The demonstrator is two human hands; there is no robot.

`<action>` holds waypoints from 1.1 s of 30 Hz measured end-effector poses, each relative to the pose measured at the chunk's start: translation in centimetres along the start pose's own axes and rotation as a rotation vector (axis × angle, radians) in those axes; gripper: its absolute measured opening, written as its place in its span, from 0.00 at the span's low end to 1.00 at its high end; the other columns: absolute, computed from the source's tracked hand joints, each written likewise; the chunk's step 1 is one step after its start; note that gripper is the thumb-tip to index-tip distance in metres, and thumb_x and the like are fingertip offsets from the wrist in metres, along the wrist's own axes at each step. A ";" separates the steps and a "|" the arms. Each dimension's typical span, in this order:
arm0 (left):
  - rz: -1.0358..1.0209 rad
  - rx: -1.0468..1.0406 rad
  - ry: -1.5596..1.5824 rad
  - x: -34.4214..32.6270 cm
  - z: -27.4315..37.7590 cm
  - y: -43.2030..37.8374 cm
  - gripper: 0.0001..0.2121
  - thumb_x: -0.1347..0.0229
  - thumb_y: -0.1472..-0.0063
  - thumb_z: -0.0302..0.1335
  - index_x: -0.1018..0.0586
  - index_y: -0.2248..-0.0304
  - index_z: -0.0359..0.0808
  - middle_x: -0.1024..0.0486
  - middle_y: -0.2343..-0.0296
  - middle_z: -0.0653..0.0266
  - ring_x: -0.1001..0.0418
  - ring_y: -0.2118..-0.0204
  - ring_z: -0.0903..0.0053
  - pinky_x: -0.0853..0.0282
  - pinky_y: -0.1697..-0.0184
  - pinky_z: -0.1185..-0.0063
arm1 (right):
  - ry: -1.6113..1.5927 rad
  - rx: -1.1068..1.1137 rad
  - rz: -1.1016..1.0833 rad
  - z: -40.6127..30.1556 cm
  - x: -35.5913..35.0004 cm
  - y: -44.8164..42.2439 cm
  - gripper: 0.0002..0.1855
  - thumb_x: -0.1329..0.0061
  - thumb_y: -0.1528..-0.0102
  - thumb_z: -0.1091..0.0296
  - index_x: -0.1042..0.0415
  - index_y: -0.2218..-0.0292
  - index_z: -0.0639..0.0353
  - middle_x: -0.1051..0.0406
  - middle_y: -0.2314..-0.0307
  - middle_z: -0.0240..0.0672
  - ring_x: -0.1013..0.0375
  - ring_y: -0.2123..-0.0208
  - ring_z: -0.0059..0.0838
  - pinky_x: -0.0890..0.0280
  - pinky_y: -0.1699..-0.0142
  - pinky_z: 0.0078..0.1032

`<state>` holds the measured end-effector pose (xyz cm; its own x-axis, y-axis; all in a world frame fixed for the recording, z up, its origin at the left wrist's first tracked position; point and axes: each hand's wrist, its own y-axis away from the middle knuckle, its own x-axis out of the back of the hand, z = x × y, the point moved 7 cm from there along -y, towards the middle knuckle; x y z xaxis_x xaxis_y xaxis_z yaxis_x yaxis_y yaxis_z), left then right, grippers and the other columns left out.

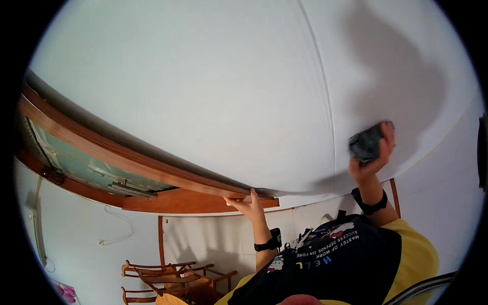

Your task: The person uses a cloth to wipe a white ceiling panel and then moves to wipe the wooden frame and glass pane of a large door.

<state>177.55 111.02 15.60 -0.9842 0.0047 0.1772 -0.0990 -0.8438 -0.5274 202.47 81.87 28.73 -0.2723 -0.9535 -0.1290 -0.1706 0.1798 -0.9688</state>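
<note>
My right hand holds a dark, bunched cloth, blurred, in front of a broad white surface. Whether the cloth touches that surface I cannot tell. Lower and to the left, my left hand grips the near end of a long reddish-brown wooden ledge, thumb on its upper side and fingers at its underside. A thin seam runs down the white surface between my two hands. Both wrists wear black bands, and a small dark device sits at the left one.
Glass panels and a dark rail lie below the ledge. Wooden chairs stand at the lower left, near a pale panelled wall. A loose white cable hangs on the left wall. My dark apron fills the bottom.
</note>
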 end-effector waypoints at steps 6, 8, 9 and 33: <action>-0.008 0.000 0.022 0.1 -0.3 0.2 0.40 0.47 0.48 0.20 0.61 0.43 0.31 0.55 0.45 0.49 0.49 0.46 0.64 0.50 0.44 0.69 | 0.003 0.138 -0.025 -3.5 -2.3 1.3 0.18 0.56 0.51 0.58 0.36 0.58 0.49 0.36 0.56 0.40 0.39 0.51 0.48 0.40 0.52 0.43; -0.032 -0.016 0.023 0.1 -0.4 0.2 0.40 0.47 0.49 0.19 0.62 0.43 0.31 0.56 0.45 0.49 0.49 0.45 0.64 0.51 0.43 0.69 | 0.055 0.172 -0.065 -3.7 -2.5 1.6 0.16 0.53 0.53 0.60 0.34 0.61 0.47 0.35 0.57 0.39 0.39 0.52 0.46 0.40 0.53 0.41; -0.045 -0.027 0.010 0.1 -0.6 0.1 0.41 0.47 0.49 0.19 0.62 0.43 0.30 0.56 0.45 0.49 0.49 0.45 0.64 0.51 0.43 0.70 | 0.077 0.173 -0.058 -3.7 -2.6 1.6 0.14 0.51 0.55 0.62 0.33 0.63 0.43 0.34 0.57 0.36 0.38 0.52 0.45 0.40 0.54 0.40; 0.169 0.254 0.163 0.3 0.9 0.2 0.37 0.45 0.48 0.25 0.52 0.42 0.41 0.45 0.51 0.60 0.44 0.52 0.66 0.50 0.48 0.75 | 0.213 0.100 0.019 24.5 16.1 -6.9 0.18 0.58 0.46 0.57 0.43 0.54 0.49 0.41 0.53 0.49 0.43 0.48 0.51 0.51 0.44 0.49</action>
<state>177.36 110.33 16.32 -0.9961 -0.0779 -0.0405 0.0867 -0.9464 -0.3111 222.51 59.34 28.19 -0.4700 -0.8757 -0.1105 -0.0716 0.1626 -0.9841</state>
